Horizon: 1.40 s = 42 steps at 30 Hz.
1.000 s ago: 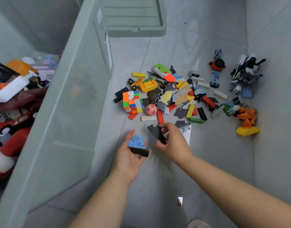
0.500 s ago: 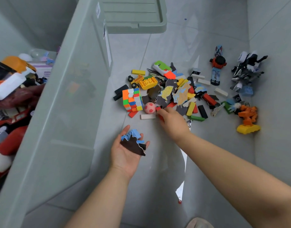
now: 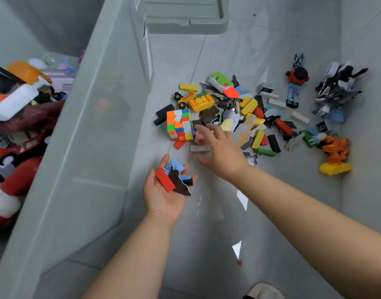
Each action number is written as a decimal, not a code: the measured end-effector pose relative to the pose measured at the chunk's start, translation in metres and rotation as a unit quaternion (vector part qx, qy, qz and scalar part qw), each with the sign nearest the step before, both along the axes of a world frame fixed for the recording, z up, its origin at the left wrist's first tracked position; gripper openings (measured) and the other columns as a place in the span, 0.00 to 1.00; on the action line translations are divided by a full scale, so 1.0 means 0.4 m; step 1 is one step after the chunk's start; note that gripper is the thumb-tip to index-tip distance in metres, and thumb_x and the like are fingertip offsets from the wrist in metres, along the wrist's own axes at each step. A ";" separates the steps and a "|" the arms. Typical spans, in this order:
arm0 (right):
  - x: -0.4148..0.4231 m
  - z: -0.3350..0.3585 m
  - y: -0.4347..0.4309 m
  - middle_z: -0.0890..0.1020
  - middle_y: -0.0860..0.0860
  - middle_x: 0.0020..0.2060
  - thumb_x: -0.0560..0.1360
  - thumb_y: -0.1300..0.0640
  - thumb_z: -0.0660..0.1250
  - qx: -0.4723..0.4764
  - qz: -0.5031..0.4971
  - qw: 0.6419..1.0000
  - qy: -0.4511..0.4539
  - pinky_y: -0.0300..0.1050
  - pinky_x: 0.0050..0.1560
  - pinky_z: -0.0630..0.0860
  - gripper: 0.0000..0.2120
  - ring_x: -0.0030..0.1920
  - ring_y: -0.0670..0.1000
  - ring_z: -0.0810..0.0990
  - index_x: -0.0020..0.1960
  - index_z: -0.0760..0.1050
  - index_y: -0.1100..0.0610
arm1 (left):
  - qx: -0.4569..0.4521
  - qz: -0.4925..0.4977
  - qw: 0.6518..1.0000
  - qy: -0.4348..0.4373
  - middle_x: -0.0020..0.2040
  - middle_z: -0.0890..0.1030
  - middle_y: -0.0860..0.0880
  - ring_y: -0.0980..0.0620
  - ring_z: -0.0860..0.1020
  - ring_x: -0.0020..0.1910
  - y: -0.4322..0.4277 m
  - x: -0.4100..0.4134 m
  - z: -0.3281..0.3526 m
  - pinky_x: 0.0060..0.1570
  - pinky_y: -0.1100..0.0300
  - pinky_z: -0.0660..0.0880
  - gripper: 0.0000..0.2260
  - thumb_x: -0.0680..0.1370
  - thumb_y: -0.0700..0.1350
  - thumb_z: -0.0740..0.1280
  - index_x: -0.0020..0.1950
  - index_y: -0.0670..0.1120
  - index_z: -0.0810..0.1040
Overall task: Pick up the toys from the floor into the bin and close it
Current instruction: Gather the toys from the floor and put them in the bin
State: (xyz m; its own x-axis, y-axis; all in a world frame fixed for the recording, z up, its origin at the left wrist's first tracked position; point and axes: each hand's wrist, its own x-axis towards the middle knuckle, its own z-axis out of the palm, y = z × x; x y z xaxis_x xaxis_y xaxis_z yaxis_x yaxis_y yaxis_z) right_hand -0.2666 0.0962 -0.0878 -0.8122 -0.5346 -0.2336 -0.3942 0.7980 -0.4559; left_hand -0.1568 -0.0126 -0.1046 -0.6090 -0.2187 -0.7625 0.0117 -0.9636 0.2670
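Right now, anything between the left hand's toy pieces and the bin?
Only the translucent grey-green plastic bin's tall side wall, directly left of the left hand; its handful of toy pieces must go over the rim. The matching lid lies off, on the floor beyond.

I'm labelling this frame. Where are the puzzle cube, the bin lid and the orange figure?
puzzle cube (image 3: pixel 179 125), head view, on its coloured front face.
bin lid (image 3: pixel 181 9), head view, on its flat top.
orange figure (image 3: pixel 336 146), head view, on its body.

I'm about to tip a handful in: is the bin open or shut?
Open. The bin is uncovered, toys show inside it, and its lid lies on the floor beyond.
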 end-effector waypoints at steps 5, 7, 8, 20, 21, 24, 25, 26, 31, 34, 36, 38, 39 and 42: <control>-0.016 -0.063 -0.002 0.63 0.56 0.69 0.76 0.52 0.63 0.093 0.095 0.990 0.048 0.53 0.57 0.71 0.27 0.62 0.60 0.66 0.72 0.58 0.55 | 0.000 -0.010 1.000 -0.002 0.55 0.77 0.44 0.44 0.76 0.53 -0.016 0.006 0.005 0.53 0.41 0.71 0.19 0.81 0.53 0.48 0.57 0.49 0.77; 0.000 -0.071 0.004 0.63 0.56 0.67 0.75 0.54 0.64 0.062 0.088 0.994 0.022 0.51 0.52 0.72 0.26 0.60 0.61 0.70 0.69 0.60 0.57 | -0.004 -0.014 1.000 -0.006 0.55 0.77 0.44 0.44 0.76 0.52 -0.022 0.006 0.004 0.54 0.42 0.70 0.19 0.81 0.53 0.48 0.57 0.50 0.77; 0.003 -0.070 0.005 0.63 0.56 0.67 0.74 0.55 0.65 0.049 0.075 0.996 0.002 0.49 0.49 0.72 0.25 0.57 0.61 0.72 0.68 0.61 0.57 | -0.008 -0.016 1.000 -0.008 0.55 0.77 0.44 0.44 0.76 0.52 -0.023 0.006 0.003 0.54 0.42 0.70 0.19 0.81 0.53 0.49 0.57 0.51 0.77; 0.204 0.074 -0.048 0.68 0.49 0.58 0.71 0.51 0.71 -0.121 0.036 0.985 -0.119 0.47 0.47 0.75 0.22 0.48 0.51 0.77 0.61 0.67 0.51 | 0.028 -0.046 0.999 -0.001 0.38 0.84 0.48 0.50 0.83 0.35 -0.002 0.005 -0.005 0.38 0.60 0.78 0.20 0.80 0.56 0.50 0.55 0.49 0.78; 0.195 0.072 -0.040 0.68 0.48 0.60 0.71 0.47 0.69 -0.101 0.037 0.988 -0.107 0.48 0.48 0.75 0.23 0.48 0.52 0.77 0.63 0.67 0.50 | 0.033 -0.041 0.999 0.005 0.38 0.84 0.48 0.50 0.83 0.35 0.001 0.005 -0.007 0.36 0.61 0.79 0.18 0.80 0.55 0.51 0.54 0.49 0.78; 0.105 0.069 -0.007 0.71 0.48 0.58 0.74 0.44 0.65 -0.171 -0.069 0.982 -0.050 0.48 0.49 0.74 0.18 0.45 0.46 0.74 0.60 0.71 0.50 | 0.050 -0.025 0.998 0.033 0.47 0.83 0.43 0.45 0.82 0.41 0.007 0.006 -0.005 0.44 0.51 0.79 0.16 0.80 0.52 0.54 0.54 0.48 0.79; 0.059 0.054 0.008 0.71 0.50 0.59 0.74 0.46 0.65 -0.171 -0.125 0.977 -0.017 0.49 0.52 0.74 0.18 0.49 0.48 0.75 0.61 0.71 0.52 | 0.050 -0.023 0.998 0.037 0.51 0.81 0.42 0.43 0.81 0.45 0.008 0.007 -0.003 0.47 0.47 0.78 0.16 0.80 0.52 0.54 0.54 0.48 0.79; 0.011 0.036 0.021 0.70 0.52 0.61 0.74 0.47 0.66 -0.151 -0.170 0.974 0.009 0.50 0.55 0.74 0.20 0.55 0.51 0.75 0.63 0.69 0.53 | 0.050 -0.020 0.998 0.036 0.55 0.79 0.41 0.42 0.80 0.48 0.009 0.008 -0.002 0.48 0.44 0.78 0.16 0.80 0.52 0.54 0.55 0.47 0.79; -0.126 -0.031 0.043 0.51 0.57 0.75 0.71 0.40 0.67 0.137 -0.078 0.986 0.060 0.55 0.66 0.64 0.43 0.69 0.64 0.61 0.76 0.45 0.47 | 0.062 -0.015 0.997 0.033 0.60 0.77 0.40 0.41 0.78 0.52 0.015 0.004 0.015 0.49 0.42 0.74 0.16 0.79 0.52 0.55 0.54 0.47 0.80; -0.128 -0.049 0.039 0.51 0.58 0.75 0.72 0.35 0.62 0.184 -0.041 0.978 0.087 0.55 0.60 0.69 0.40 0.67 0.65 0.63 0.75 0.44 0.42 | 0.054 -0.021 0.998 0.030 0.59 0.77 0.40 0.42 0.78 0.51 0.013 0.002 0.023 0.50 0.42 0.74 0.16 0.79 0.52 0.56 0.54 0.47 0.80; -0.115 -0.056 0.042 0.55 0.60 0.73 0.72 0.38 0.64 0.153 -0.053 0.983 0.090 0.56 0.54 0.73 0.37 0.66 0.65 0.65 0.75 0.49 0.43 | 0.044 -0.028 0.998 0.026 0.60 0.77 0.40 0.42 0.78 0.51 0.010 0.005 0.023 0.51 0.42 0.75 0.15 0.79 0.52 0.57 0.54 0.47 0.80; -0.090 -0.060 0.052 0.58 0.60 0.70 0.72 0.44 0.67 0.094 -0.079 0.989 0.079 0.55 0.52 0.75 0.33 0.65 0.64 0.66 0.72 0.57 0.46 | 0.031 -0.035 0.999 0.022 0.61 0.76 0.41 0.42 0.78 0.51 0.009 0.006 0.022 0.52 0.42 0.74 0.15 0.79 0.52 0.57 0.54 0.47 0.80; -0.078 -0.063 0.059 0.59 0.59 0.69 0.71 0.46 0.70 0.054 -0.103 0.991 0.068 0.54 0.53 0.75 0.31 0.65 0.63 0.67 0.70 0.61 0.47 | 0.025 -0.037 0.999 0.020 0.62 0.76 0.41 0.43 0.78 0.51 0.009 0.005 0.021 0.52 0.42 0.74 0.14 0.79 0.52 0.58 0.54 0.48 0.80; -0.058 -0.070 0.077 0.62 0.55 0.65 0.67 0.54 0.75 -0.081 -0.194 0.978 0.015 0.44 0.60 0.71 0.29 0.62 0.54 0.69 0.64 0.67 0.52 | 0.013 -0.047 0.999 0.010 0.63 0.76 0.43 0.43 0.78 0.53 0.014 0.000 0.026 0.53 0.42 0.75 0.13 0.78 0.52 0.60 0.55 0.48 0.80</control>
